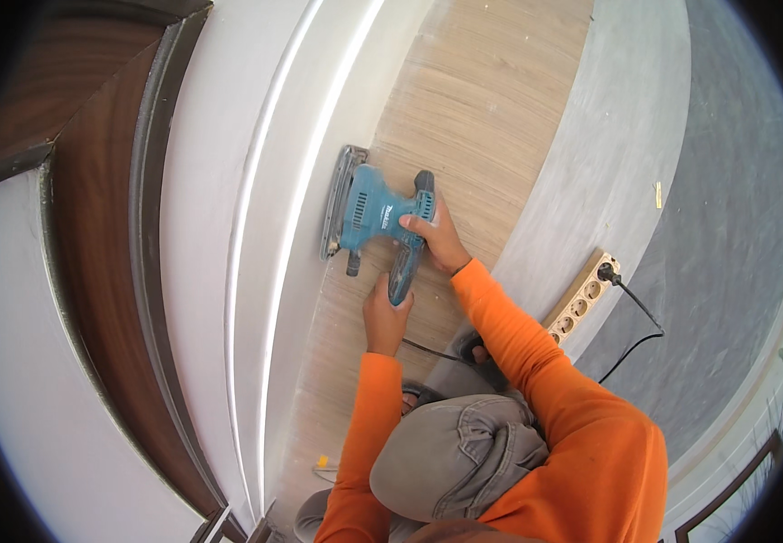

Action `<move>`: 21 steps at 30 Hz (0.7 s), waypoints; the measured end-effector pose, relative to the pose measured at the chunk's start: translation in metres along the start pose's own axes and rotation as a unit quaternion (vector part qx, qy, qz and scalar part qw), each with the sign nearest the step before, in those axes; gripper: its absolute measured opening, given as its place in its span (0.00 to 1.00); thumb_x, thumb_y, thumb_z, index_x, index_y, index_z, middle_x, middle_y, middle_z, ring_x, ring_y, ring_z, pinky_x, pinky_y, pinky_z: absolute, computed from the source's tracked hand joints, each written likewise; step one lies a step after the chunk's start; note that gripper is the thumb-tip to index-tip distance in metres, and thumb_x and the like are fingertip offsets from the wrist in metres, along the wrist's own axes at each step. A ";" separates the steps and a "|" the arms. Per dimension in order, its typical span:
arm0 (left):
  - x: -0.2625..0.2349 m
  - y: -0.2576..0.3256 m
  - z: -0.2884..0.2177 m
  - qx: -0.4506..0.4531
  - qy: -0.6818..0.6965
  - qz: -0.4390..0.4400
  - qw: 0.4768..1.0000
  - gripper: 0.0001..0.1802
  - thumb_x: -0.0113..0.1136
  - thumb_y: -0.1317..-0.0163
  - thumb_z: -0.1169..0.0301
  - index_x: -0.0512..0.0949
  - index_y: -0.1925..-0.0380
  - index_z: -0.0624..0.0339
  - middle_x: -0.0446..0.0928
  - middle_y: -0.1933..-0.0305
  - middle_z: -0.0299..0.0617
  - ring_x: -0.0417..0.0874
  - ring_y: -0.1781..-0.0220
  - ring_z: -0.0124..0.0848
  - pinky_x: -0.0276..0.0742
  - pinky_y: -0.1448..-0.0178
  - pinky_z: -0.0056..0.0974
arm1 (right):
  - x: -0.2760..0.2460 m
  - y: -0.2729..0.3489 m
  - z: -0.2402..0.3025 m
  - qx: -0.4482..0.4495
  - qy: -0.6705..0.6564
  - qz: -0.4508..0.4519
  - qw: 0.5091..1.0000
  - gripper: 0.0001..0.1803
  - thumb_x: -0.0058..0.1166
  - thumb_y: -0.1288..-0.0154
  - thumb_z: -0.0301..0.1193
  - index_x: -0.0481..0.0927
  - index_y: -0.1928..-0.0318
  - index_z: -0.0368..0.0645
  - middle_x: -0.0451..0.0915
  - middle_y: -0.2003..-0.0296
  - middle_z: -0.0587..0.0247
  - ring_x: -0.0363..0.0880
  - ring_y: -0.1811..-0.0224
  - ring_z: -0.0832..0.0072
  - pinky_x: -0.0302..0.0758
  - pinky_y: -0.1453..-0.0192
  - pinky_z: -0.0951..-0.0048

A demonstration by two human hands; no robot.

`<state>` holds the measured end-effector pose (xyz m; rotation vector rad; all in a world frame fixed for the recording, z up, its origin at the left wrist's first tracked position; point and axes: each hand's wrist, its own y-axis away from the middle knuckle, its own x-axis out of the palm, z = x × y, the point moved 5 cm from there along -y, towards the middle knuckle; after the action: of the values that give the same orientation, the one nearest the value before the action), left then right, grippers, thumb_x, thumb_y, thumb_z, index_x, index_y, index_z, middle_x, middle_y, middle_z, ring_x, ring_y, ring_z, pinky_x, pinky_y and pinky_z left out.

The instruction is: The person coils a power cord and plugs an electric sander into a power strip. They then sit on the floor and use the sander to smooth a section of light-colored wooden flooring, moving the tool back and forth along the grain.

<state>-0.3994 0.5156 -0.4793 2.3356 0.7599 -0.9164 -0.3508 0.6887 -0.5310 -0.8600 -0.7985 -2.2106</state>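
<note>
A blue finishing sander [378,210] is gripped in both hands, turned on its side with its flat sanding pad [341,204] facing the white skirting [305,271]. The pad is against or very near that white surface; contact is hard to tell. My left hand [388,317] is closed around the lower end of the sander's dark handle. Farther up, my right hand [438,233] wraps the body by the black front knob, its thumb lying across the blue housing. A black cord [436,350] runs near my left hand toward my feet.
Wood-look flooring [482,118] lies under the sander, with grey floor [726,181] at right. A power strip [581,300] with a black plug [607,271] sits right of my right arm. My bent knee [450,452] is close below. Dark brown door panelling [106,253] stands at left.
</note>
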 end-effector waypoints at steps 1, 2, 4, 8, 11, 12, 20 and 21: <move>-0.001 0.000 -0.004 -0.001 0.002 0.004 1.000 0.17 0.72 0.39 0.70 0.77 0.56 0.66 0.82 0.64 0.62 0.85 0.60 0.61 0.78 0.57 0.52 | -0.001 0.001 0.002 -0.001 -0.002 0.000 1.000 0.49 0.73 0.37 0.32 0.53 0.25 0.37 0.71 0.47 0.56 0.80 0.49 0.68 0.90 0.55 0.64; -0.003 -0.003 -0.008 -0.002 0.003 0.012 1.000 0.17 0.72 0.39 0.70 0.77 0.55 0.66 0.82 0.64 0.63 0.85 0.60 0.61 0.79 0.57 0.52 | -0.001 0.000 0.001 0.001 0.006 0.002 1.000 0.49 0.73 0.37 0.32 0.53 0.25 0.37 0.71 0.47 0.56 0.80 0.49 0.68 0.90 0.56 0.63; -0.002 0.000 -0.001 0.006 0.007 -0.001 1.000 0.16 0.72 0.38 0.71 0.77 0.56 0.67 0.81 0.66 0.59 0.84 0.65 0.54 0.79 0.59 0.48 | 0.000 0.001 -0.001 0.005 0.022 0.007 1.000 0.49 0.73 0.37 0.32 0.53 0.25 0.37 0.71 0.48 0.56 0.80 0.49 0.68 0.90 0.56 0.63; -0.002 0.004 0.001 -0.018 0.011 0.013 1.000 0.16 0.71 0.39 0.71 0.77 0.56 0.66 0.82 0.63 0.62 0.84 0.59 0.61 0.78 0.57 0.52 | -0.003 0.001 -0.008 -0.002 0.034 -0.013 0.999 0.49 0.73 0.38 0.31 0.52 0.25 0.36 0.72 0.48 0.55 0.80 0.49 0.68 0.89 0.57 0.63; -0.004 0.003 -0.003 0.019 0.009 -0.008 1.000 0.16 0.71 0.39 0.71 0.77 0.56 0.66 0.83 0.63 0.61 0.85 0.60 0.61 0.79 0.57 0.51 | -0.004 0.001 -0.008 -0.010 0.026 -0.015 0.999 0.49 0.73 0.37 0.32 0.53 0.25 0.36 0.72 0.49 0.55 0.80 0.49 0.69 0.89 0.57 0.63; -0.004 0.003 -0.003 0.018 0.006 -0.009 1.000 0.16 0.71 0.39 0.71 0.78 0.56 0.66 0.83 0.63 0.61 0.85 0.60 0.61 0.79 0.57 0.51 | 0.002 0.002 0.000 -0.005 0.009 -0.009 1.000 0.49 0.73 0.37 0.32 0.53 0.25 0.36 0.72 0.49 0.55 0.79 0.48 0.69 0.89 0.56 0.63; -0.004 0.005 -0.001 0.010 -0.006 -0.005 1.000 0.14 0.71 0.38 0.73 0.77 0.58 0.67 0.82 0.67 0.57 0.85 0.66 0.51 0.79 0.58 0.44 | 0.002 0.005 -0.002 -0.002 0.026 -0.015 1.000 0.48 0.72 0.37 0.31 0.53 0.25 0.38 0.72 0.48 0.56 0.79 0.47 0.67 0.89 0.56 0.65; -0.005 0.005 0.000 0.020 -0.012 -0.010 1.000 0.14 0.71 0.38 0.73 0.77 0.58 0.67 0.82 0.67 0.57 0.85 0.66 0.50 0.79 0.58 0.44 | 0.003 0.005 -0.002 0.001 0.022 -0.018 1.000 0.49 0.72 0.37 0.31 0.53 0.24 0.39 0.72 0.48 0.56 0.79 0.47 0.67 0.89 0.56 0.65</move>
<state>-0.3990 0.5112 -0.4745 2.3510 0.7626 -0.9742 -0.3495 0.6830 -0.5278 -0.7985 -0.8001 -2.2514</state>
